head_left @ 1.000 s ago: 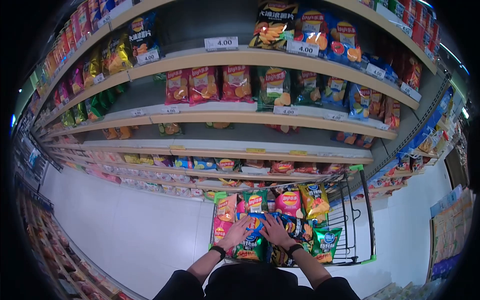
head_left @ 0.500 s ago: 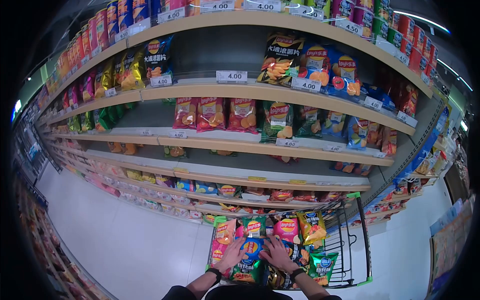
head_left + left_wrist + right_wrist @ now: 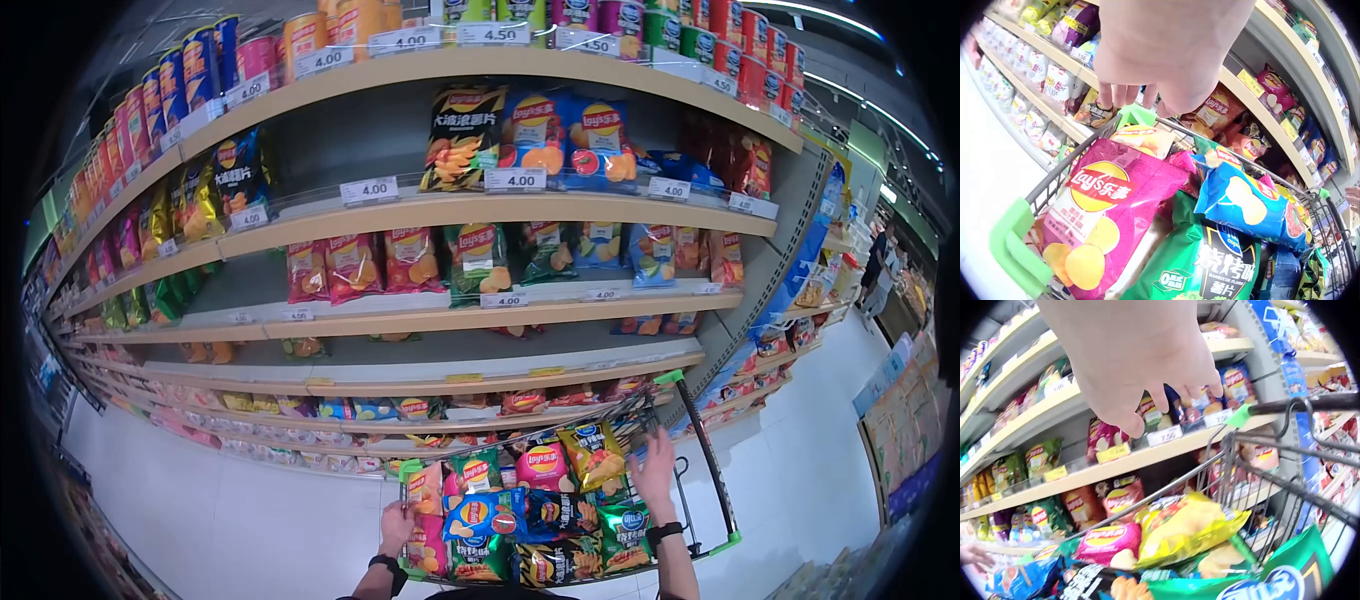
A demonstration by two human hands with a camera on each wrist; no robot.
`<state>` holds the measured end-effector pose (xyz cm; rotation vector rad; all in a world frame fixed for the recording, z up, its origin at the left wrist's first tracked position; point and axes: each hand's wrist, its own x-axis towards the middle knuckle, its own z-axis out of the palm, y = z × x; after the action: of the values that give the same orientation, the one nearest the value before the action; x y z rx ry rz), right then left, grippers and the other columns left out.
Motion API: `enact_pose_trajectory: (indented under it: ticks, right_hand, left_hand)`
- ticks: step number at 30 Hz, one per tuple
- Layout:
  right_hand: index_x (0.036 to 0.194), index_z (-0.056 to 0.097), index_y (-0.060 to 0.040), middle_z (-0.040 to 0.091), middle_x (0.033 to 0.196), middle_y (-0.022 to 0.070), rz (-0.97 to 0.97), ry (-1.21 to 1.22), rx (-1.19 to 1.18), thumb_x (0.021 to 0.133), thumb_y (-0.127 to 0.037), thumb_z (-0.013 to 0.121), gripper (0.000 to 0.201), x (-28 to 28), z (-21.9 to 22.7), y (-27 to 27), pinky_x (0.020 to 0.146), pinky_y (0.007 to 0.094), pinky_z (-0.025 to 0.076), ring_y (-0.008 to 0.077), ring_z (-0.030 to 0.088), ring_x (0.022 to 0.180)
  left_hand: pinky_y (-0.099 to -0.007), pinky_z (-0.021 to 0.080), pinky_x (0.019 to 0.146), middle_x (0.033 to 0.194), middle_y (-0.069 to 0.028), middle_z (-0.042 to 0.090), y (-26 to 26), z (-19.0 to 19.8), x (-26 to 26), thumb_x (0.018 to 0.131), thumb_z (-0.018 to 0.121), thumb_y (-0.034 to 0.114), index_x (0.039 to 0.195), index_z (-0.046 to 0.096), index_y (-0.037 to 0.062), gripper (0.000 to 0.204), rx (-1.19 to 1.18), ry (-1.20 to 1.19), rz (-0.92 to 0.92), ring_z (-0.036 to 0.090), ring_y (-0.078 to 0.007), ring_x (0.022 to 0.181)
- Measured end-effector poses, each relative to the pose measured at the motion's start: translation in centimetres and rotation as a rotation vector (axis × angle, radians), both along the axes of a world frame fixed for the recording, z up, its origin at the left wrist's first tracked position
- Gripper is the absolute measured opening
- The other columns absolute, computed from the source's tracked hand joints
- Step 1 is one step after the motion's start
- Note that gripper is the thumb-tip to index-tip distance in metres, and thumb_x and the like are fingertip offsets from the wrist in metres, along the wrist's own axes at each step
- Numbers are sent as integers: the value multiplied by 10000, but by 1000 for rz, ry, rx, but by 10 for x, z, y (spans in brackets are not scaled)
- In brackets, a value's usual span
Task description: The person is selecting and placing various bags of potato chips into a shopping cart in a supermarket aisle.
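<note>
My left hand (image 3: 397, 526) hovers by the cart's left side, fingers loosely bent and holding nothing. In the left wrist view it hangs above a magenta Lay's chip bag (image 3: 1110, 212) and the cart's wire rim. My right hand (image 3: 655, 470) is raised over the cart's right part, its fingers apart and nothing in them. Beside it lies a yellow chip bag (image 3: 597, 455). A blue chip bag (image 3: 485, 514) rests on top of the other bags in the middle. Green bags (image 3: 627, 535) and a black bag (image 3: 560, 562) fill the near side of the shopping cart (image 3: 722, 470).
Shelves (image 3: 430, 210) of chip bags and canisters curve across in front, close behind the cart. White floor (image 3: 240, 500) lies to the left. Two people (image 3: 878, 265) stand far off in the right aisle. Boxed goods (image 3: 900, 440) line the right side.
Both hands have come off the blue bag and moved apart, the left to the cart's left side, the right up and rightward. The blue bag now lies fully visible. The head view has shifted.
</note>
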<state>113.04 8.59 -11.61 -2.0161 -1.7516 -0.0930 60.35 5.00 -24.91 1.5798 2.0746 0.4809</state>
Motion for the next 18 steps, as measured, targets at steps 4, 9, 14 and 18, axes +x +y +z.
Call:
enact_pose_trajectory:
  ticks: [4, 9, 14, 18]
  right_hand:
    - [1372, 380, 4, 311, 1466, 266, -323, -51, -29, 813, -250, 675, 681, 65, -4, -11, 1119, 563, 213, 396, 289, 1376]
    - [1419, 337, 2, 356, 1447, 267, -591, 71, -272, 898, -441, 559, 719, 123, -44, -36, 1107, 582, 218, 396, 322, 1358]
    - [1447, 301, -14, 353, 1446, 271, -483, -3, -358, 912, -500, 520, 755, 135, -46, -46, 1060, 583, 293, 411, 349, 1332]
    - [1471, 214, 31, 306, 1467, 287, -392, -156, -437, 882, -407, 584, 822, 128, -32, -54, 1088, 569, 283, 398, 319, 1356]
  left_hand:
    - [-444, 530, 835, 971, -202, 694, -8, -35, -22, 854, 609, 398, 1094, 666, 65, 414, -332, 0, -107, 665, -355, 946]
    - [-419, 531, 842, 989, -176, 698, -25, -65, -21, 818, 639, 421, 1059, 690, 94, 410, -442, 32, -149, 666, -344, 954]
    - [-402, 542, 826, 972, -174, 700, -34, -80, -12, 848, 614, 329, 1058, 687, 71, 340, -420, -57, -22, 677, -329, 925]
    - [-419, 542, 814, 964, -183, 699, -41, -62, 10, 862, 597, 285, 1036, 686, 55, 301, -319, -98, 81, 676, -333, 918]
